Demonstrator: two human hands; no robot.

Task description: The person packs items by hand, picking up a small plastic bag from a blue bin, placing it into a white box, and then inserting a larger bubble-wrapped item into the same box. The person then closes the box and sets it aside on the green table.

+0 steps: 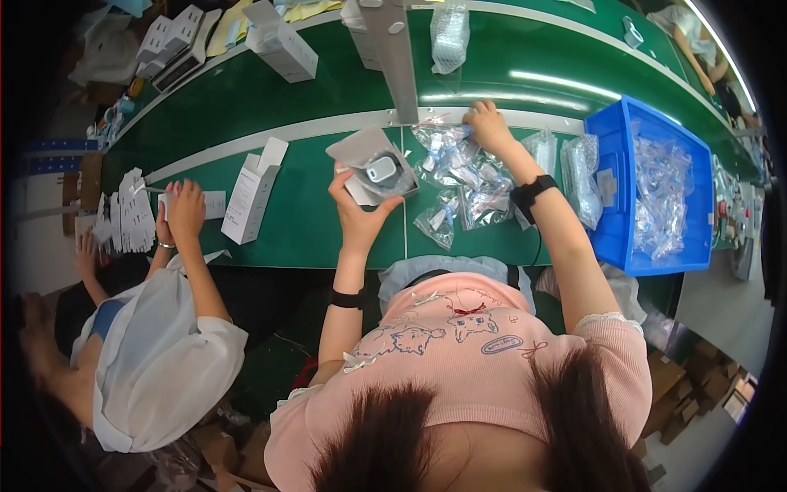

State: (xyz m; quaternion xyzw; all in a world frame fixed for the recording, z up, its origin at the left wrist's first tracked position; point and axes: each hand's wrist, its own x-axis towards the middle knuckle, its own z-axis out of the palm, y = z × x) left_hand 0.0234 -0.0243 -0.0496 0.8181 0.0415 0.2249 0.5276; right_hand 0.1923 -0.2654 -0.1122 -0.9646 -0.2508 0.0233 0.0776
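Note:
My left hand [361, 217] grips an open white box [373, 137] from its near left side, thumb and fingers around the walls. Inside the box lies a small white rounded device [382, 170] with a grey face, in clear wrapping. Farther right, my right hand [489, 129] is at the far edge of a pile of clear plastic bags [459, 164], its fingers bent and pinched at a bag there. White and blue small parts show through these bags. A black band circles each of my wrists.
A blue bin [611, 164] full of clear bags stands at the right, beside bubble-wrap pouches [580, 176]. Left of me stands a tall white box [252, 193]; a co-worker's hands [187, 209] work near white cards [131, 217]. A metal post [392, 57] rises ahead.

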